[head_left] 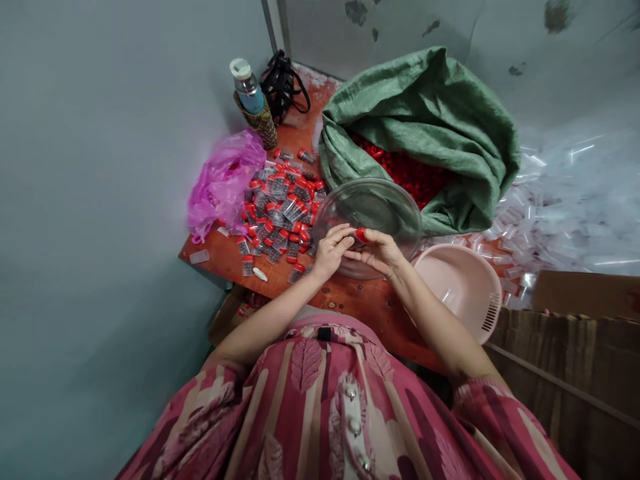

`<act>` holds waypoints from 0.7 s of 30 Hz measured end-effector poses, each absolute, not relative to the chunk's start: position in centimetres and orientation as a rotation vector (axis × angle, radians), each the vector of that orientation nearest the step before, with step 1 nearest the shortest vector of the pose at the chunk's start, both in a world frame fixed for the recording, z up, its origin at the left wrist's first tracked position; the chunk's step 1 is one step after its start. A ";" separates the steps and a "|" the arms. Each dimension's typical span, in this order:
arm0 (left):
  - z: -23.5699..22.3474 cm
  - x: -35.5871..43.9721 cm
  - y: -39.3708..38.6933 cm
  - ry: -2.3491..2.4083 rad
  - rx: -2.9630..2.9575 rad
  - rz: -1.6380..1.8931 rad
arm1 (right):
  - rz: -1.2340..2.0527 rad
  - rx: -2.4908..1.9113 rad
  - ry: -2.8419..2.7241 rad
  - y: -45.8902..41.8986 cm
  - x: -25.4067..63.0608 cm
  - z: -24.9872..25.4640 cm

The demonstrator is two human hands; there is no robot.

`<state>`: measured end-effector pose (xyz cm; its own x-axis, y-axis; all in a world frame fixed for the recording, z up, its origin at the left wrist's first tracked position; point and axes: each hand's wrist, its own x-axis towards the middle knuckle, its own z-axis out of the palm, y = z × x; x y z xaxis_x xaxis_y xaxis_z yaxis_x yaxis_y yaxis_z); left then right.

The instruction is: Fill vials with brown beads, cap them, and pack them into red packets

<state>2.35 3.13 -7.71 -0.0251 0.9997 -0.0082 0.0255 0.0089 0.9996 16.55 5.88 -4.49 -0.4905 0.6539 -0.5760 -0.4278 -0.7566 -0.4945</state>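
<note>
Over the clear round bowl, my two hands meet with their fingers bent inward. My right hand pinches a small red cap between thumb and forefinger. Close against it, my left hand has its fingertips pressed together; what lies in them is hidden. Left of the bowl spreads a pile of small clear containers with red caps, dark inside. Behind the bowl, a green sack lies open with many loose red caps in it.
A pink basin stands at the right, beside my right forearm. Many clear plastic pieces heap beyond it, near cardboard. On the left are a pink plastic bag, a drink bottle and a black strapped item by the wall.
</note>
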 end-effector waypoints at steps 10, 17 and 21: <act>-8.4 1.9 4.3 1.243 1.166 1.232 | 2.189 -1.064 -0.296 6.6 15.0 -5.0; -8.3 2.5 4.0 1.142 0.909 1.234 | 2.354 -1.020 -0.485 7.2 15.5 -5.0; -8.5 0.3 5.0 1.294 0.911 1.293 | 2.065 -1.374 -0.821 7.1 17.5 -5.2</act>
